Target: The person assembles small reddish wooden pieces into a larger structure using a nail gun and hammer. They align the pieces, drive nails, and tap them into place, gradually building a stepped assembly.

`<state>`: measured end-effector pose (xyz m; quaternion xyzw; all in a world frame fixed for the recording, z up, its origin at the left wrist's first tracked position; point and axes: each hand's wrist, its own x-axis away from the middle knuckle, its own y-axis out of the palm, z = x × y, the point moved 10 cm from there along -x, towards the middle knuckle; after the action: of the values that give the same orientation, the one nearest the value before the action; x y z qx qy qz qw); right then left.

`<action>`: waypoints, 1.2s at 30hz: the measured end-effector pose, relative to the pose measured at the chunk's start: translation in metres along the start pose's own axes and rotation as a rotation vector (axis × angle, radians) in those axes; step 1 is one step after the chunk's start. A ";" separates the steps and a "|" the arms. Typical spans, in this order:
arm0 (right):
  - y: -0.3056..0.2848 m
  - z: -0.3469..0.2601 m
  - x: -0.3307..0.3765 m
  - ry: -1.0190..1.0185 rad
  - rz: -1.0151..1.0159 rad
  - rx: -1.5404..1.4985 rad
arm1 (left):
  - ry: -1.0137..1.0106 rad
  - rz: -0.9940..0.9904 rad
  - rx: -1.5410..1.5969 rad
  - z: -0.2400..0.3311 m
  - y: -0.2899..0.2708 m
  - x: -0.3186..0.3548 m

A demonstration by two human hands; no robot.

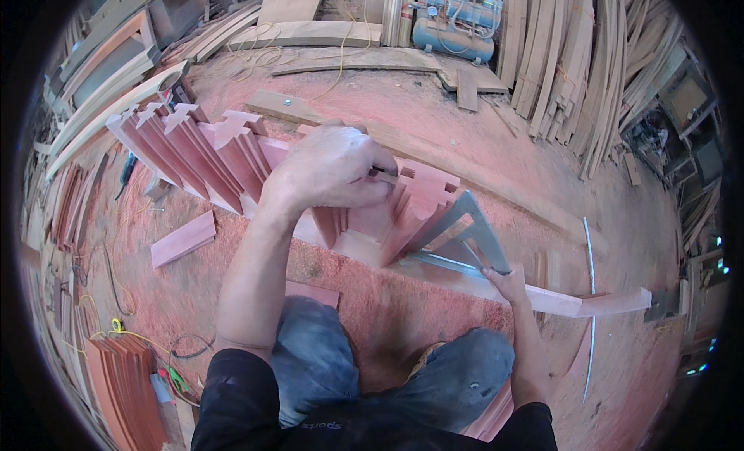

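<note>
My left hand (329,168) reaches across a row of reddish notched wooden pieces, its fingers pinched beside the top of the rightmost notched piece (434,194). A small, thin item seems to be between those fingers, but I cannot make out what it is. My right hand (508,284) grips the lower corner of a grey metal triangular set square (490,238). The square leans at a slant along the right side of that piece. Grooved upright pieces (190,145) stand to the left on a long pale pink board (542,299), which runs out to the right.
Pink sawdust covers the floor. A loose pink offcut (184,239) lies at left, above a stack of reddish boards (128,393). A blue air compressor (453,34) stands at the back near leaning timber planks (554,60). A long beam (504,195) lies behind the work.
</note>
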<state>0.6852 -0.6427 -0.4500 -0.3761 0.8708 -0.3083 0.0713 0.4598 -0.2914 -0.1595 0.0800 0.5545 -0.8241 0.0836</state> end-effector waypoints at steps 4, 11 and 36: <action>0.000 0.003 0.003 0.048 -0.013 0.016 | -0.037 -0.055 0.007 -0.002 0.003 -0.001; 0.001 -0.004 0.006 0.014 0.067 0.016 | -0.010 0.002 -0.011 0.003 -0.001 0.001; -0.003 0.009 0.005 -0.007 0.100 -0.106 | -0.015 0.069 -0.120 -0.002 0.001 0.004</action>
<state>0.6868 -0.6520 -0.4548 -0.3365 0.9034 -0.2565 0.0694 0.4560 -0.2904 -0.1622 0.0877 0.5991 -0.7867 0.1205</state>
